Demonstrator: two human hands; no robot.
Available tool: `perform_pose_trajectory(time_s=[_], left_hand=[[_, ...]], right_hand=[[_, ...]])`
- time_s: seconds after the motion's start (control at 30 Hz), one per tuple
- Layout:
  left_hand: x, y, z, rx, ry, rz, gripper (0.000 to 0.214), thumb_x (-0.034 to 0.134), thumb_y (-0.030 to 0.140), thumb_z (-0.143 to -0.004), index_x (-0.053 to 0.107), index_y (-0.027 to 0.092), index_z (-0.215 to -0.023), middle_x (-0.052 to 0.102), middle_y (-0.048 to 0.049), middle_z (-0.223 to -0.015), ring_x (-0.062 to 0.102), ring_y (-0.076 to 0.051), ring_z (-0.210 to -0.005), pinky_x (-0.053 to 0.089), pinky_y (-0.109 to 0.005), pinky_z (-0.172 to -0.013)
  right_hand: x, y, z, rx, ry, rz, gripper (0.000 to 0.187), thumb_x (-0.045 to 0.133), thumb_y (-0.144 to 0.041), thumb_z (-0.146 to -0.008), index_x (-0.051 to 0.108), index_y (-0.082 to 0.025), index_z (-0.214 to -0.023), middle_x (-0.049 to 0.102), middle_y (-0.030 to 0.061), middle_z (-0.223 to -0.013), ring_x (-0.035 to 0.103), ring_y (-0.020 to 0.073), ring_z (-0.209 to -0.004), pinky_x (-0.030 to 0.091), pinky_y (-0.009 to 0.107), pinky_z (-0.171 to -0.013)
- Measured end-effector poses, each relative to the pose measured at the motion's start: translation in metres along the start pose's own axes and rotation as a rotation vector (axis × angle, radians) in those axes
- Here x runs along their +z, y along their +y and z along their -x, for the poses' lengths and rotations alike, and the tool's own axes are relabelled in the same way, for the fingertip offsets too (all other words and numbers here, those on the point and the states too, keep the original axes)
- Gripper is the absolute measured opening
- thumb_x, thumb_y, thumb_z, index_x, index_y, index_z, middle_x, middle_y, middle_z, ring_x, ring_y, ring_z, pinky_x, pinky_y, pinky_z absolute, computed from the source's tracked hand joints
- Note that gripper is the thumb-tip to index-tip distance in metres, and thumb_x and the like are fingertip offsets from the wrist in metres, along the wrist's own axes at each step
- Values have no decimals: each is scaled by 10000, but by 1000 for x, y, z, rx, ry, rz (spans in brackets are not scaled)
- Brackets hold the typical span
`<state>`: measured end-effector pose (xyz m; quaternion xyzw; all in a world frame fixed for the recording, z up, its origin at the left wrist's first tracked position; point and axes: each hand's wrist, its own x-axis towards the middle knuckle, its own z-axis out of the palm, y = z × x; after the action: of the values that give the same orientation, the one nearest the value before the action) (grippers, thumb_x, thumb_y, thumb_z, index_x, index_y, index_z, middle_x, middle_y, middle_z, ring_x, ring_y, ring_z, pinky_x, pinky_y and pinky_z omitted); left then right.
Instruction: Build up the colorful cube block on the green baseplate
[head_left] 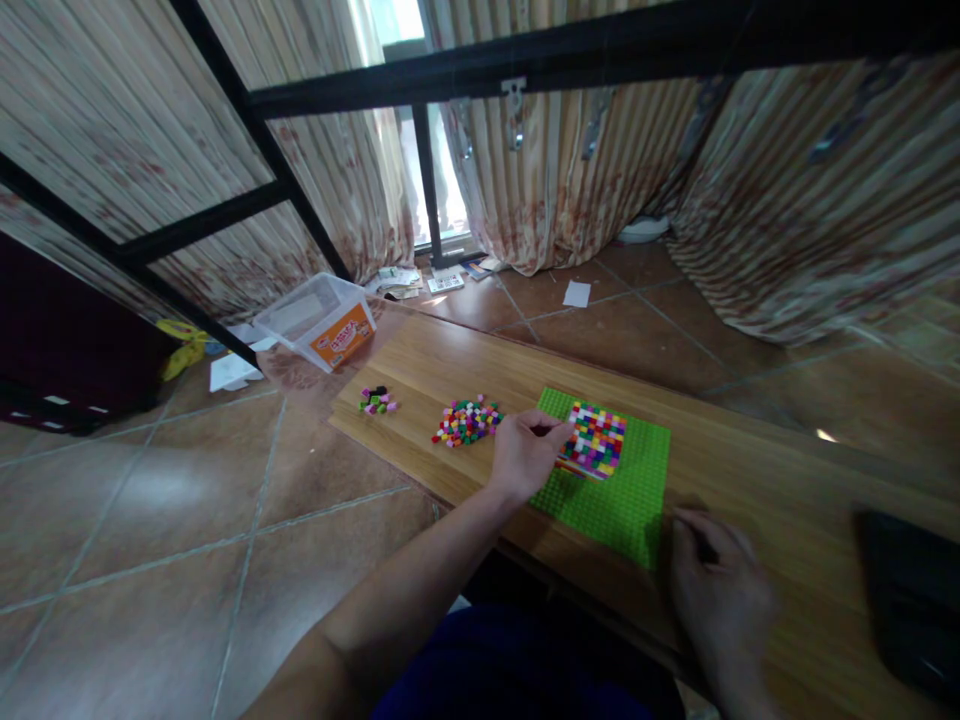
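Red, white, yellow and purple brick block, seated towards 12 o'clock on a green baseplate, at 4 o'clock from view centre.
Progress, judged: well built up, a compact squarish block; loose bricks unused in 2 piles, total required unclear. Block appearance: mixed-colour chequered top, coloured bands along the 6 o'clock side; 9 o'clock edge partly hidden by the left hand, thumb and forefinger pressed together there; cannot tell if a brick sits between. Right hand: curled beside the plate's 5 o'clock corner, contents not visible. From block: larger mixed pile at 9 o'clock; smaller pink, lime and black pile beyond; clear plastic bin towards 10; wooden table beneath.
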<state>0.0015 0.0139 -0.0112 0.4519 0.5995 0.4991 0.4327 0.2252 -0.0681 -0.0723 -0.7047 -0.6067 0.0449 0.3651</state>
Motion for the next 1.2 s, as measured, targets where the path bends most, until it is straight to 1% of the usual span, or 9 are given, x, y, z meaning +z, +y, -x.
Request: perform_pose_trajectory(time_s=[0.17, 0.33, 0.5, 0.67, 0.8, 0.93, 1.03, 1.1, 1.2], left_hand=[[-1, 4, 1, -8, -1, -40, 177, 713, 266, -788, 723, 151, -654, 633, 13, -577, 513, -99, -533, 373, -227, -537], [-1, 8, 3, -2, 15, -75, 188, 711, 256, -785, 711, 152, -628, 628, 11, -568, 513, -99, -527, 361, -226, -521], [3, 5, 1, -14, 39, -64, 173, 706, 237, -775, 710, 157, -622, 637, 7, -578, 528, -107, -542, 378, -226, -530], [-1, 1, 1, -12, 3, -1, 196, 722, 287, -769, 701, 154, -626, 609, 22, -568, 505, -102, -541, 361, -220, -525], [-20, -8, 10, 13, 15, -44, 232, 608, 279, -853, 704, 158, -680, 601, 30, -586, 507, -101, -554, 368, -209, -537], [-53, -29, 25, 9, 60, -187, 156, 584, 177, -837, 718, 161, -758, 650, 19, -664, 557, -114, -608, 421, -212, -588], [-76, -40, 31, 9, 146, -360, 140, 589, 141, -834, 727, 167, -829, 679, -1, -729, 589, -130, -664, 465, -229, -638], [-85, -42, 30, 40, 169, -448, 155, 586, 112, -830, 723, 172, -868, 693, -13, -784, 613, -142, -716, 495, -248, -690], [-88, -39, 26, 110, 153, -582, 198, 587, 76, -829, 717, 182, -935, 700, -37, -894, 641, -163, -819, 521, -284, -796]], right_hand=[[0, 0, 0, 2, -22, -7, 366, 476, -423, -899, 726, -157, -930, 717, 114, -985, 665, 248, -879, 499, 363, -800], [-1, -2, 0, 10, -9, 2, 379, 472, -439, -904, 730, -163, -932, 719, 111, -988, 664, 254, -876, 493, 367, -788], [0, -3, 0, -7, -10, -17, 363, 479, -428, -901, 724, -163, -934, 718, 117, -988, 660, 255, -882, 492, 367, -791], [1, 1, 1, -5, -20, 24, 371, 463, -431, -895, 720, -167, -941, 712, 118, -1012, 652, 256, -872, 485, 366, -752], [0, 4, 1, -13, -21, 39, 372, 456, -433, -892, 720, -175, -942, 710, 118, -1010, 649, 269, -861, 477, 376, -723], [0, 4, 0, -8, -22, 45, 384, 445, -446, -897, 722, -183, -940, 705, 128, -1023, 641, 284, -838, 463, 394, -699], [0, 5, 1, 6, -19, 57, 405, 441, -468, -897, 723, -182, -948, 701, 140, -1041, 637, 292, -829, 456, 402, -682], [1, 6, 1, 9, -21, 71, 413, 441, -474, -895, 723, -179, -949, 700, 141, -1030, 634, 289, -813, 451, 400, -670], [1, 8, 1, -8, -32, 83, 431, 430, -482, -895, 722, -170, -943, 699, 143, -1019, 636, 296, -838, 456, 401, -685]])
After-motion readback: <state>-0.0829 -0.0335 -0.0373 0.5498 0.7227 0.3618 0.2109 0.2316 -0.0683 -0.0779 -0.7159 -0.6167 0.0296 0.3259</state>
